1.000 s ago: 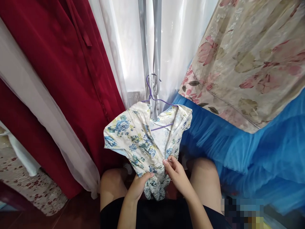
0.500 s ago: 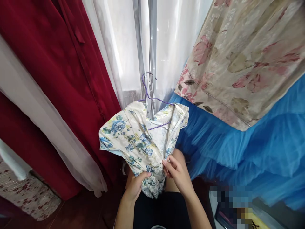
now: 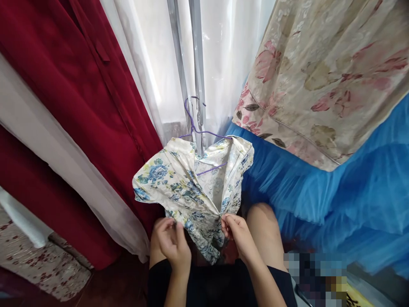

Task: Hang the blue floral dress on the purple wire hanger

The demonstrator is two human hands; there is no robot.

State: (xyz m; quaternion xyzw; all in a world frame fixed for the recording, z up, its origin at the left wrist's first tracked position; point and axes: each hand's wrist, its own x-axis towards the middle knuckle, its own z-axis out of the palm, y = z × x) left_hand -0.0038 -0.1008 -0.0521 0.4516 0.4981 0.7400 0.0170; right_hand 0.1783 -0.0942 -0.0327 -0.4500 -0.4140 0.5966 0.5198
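A cream blouse (image 3: 185, 187) with blue, green and yellow flowers hangs from a purple wire hanger (image 3: 211, 134). Its front is open in a deep V that narrows downward to a point. At that point my right hand (image 3: 238, 232) is closed, thumb and fingertips pinching the edge of the opening; any small fastener there is mostly covered by the fingers. My left hand (image 3: 172, 245) is beside the blouse's lower left edge, fingers curled and thumb apart, with no cloth gripped in it. Below the hands, the narrow bottom of the blouse hangs between my knees.
Grey straps (image 3: 196, 64) hang down to the hanger before a white sheer curtain (image 3: 223, 55). Dark red cloth (image 3: 105, 128) hangs at left. On the right are a beige floral garment (image 3: 306, 85) and blue tulle (image 3: 306, 204). A yellow item (image 3: 359, 294) lies low at right.
My left hand has let go of the lower front and moved left and up, beside the cloth's edge. My right hand keeps its pinch at the V's point. My knees have spread apart.
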